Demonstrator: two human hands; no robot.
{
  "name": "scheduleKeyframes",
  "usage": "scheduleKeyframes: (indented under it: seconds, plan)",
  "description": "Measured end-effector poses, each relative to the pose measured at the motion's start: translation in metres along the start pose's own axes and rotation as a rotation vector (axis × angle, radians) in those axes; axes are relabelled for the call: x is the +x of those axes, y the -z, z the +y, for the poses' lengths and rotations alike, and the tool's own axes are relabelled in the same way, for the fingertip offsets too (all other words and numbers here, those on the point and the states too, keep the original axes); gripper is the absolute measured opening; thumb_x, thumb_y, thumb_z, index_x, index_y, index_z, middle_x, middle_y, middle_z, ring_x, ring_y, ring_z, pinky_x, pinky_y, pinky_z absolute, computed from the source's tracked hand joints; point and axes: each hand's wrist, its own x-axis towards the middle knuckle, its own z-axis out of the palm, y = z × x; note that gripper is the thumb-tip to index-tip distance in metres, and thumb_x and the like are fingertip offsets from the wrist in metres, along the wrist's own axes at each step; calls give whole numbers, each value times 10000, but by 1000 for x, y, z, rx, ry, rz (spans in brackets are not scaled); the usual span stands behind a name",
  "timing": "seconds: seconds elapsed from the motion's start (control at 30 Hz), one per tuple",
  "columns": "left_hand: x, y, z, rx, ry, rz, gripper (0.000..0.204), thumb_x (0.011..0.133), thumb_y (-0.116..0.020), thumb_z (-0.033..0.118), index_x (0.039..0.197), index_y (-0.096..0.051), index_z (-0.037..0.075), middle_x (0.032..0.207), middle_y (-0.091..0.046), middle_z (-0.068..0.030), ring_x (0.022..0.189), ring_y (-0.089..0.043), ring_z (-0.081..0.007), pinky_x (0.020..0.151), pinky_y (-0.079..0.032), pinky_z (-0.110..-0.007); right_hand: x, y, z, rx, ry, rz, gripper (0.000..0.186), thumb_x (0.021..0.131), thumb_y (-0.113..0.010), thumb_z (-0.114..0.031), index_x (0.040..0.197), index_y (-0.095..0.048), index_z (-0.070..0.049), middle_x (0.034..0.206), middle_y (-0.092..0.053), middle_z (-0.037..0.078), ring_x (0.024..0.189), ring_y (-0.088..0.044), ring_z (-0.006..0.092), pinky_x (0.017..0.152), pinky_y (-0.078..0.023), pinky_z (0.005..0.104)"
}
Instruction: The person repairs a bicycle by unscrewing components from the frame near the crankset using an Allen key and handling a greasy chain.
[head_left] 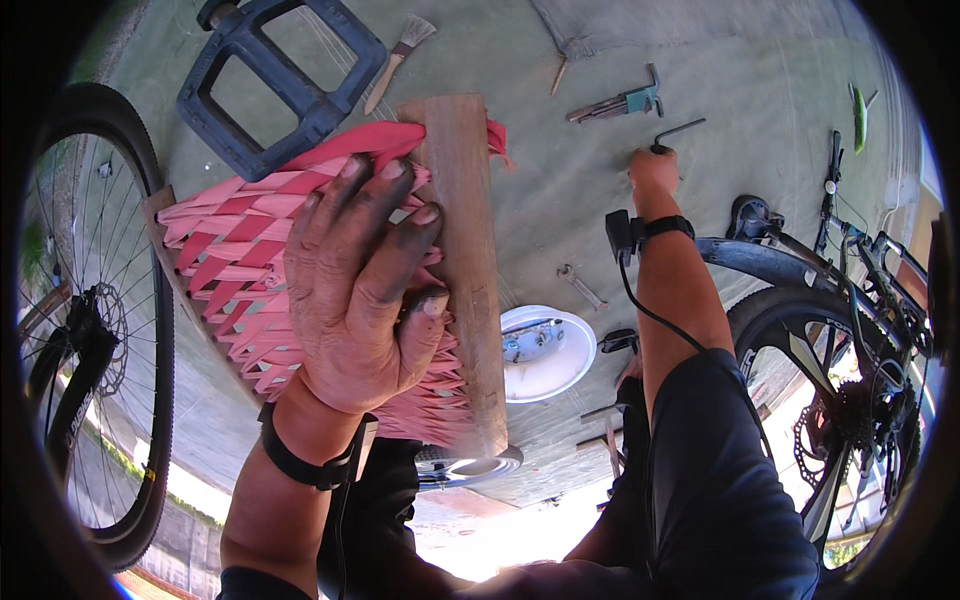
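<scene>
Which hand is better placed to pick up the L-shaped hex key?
Right. The right hand is already at the hex key on the mat; the left hand grips the woven stool.

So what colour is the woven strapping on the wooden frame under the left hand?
Pink and red, interlaced; the head view shows the woven strapping on the wooden frame.

The left hand point(360, 285) is raised close to the camera, back of the hand facing up, grimy fingers point(385, 190) spread and curled in a grip, the thumb pressed in at the right. A dark band circles its wrist. The right arm stretches far out, a band and cable at the wrist; the right hand point(653, 170) is closed, knuckles toward the camera.
</scene>
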Motion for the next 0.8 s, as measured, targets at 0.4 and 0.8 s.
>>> scheduleKeyframes:
  seconds: [0.4,0.8]
  plan:
    - [1,-3,-2,-27,-5,40,398,940,-456,371,1195,-566,85,1303,-518,-149,1244,-446,-357,1010,-322,-465,44,18,2,-70,10,-127,319,800,-579,-162,1051,-549,33,875,-663,161,661,-666,281,534,-494,392]
    - [5,-1,2,-36,-11,45,372,901,-518,283,1212,-549,82,1313,-507,-146,1229,-453,-361,1005,-331,-477,-44,19,-42,-259,131,-126,376,826,-517,-219,1128,-498,4,1123,-607,252,1077,-582,372,910,-465,418]
